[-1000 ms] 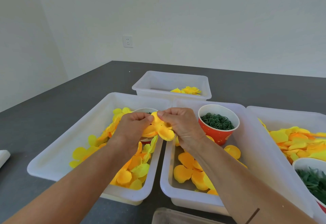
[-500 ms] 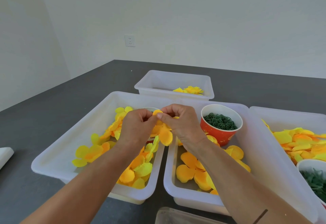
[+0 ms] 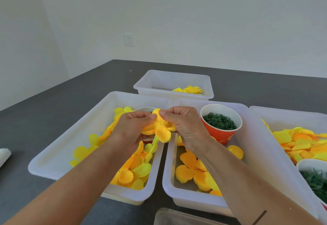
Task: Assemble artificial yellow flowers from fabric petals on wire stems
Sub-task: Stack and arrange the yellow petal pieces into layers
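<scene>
While the left hand (image 3: 131,127) and right hand (image 3: 184,124) both pinch the yellow fabric petal piece (image 3: 160,129) above the gap between two white bins, at 9 o'clock of the red cup (image 3: 221,134), best keep its centre holes aligned and fingertip pressure light.

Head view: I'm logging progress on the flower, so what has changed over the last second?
Very little. Both hands, left hand and right hand, stay pinched on the same yellow petal piece above the trays; the fingertips have only shifted slightly along its top edge. Nothing was picked up or let go. The red cup of green rings, the trays and the loose petals are unchanged.
</scene>
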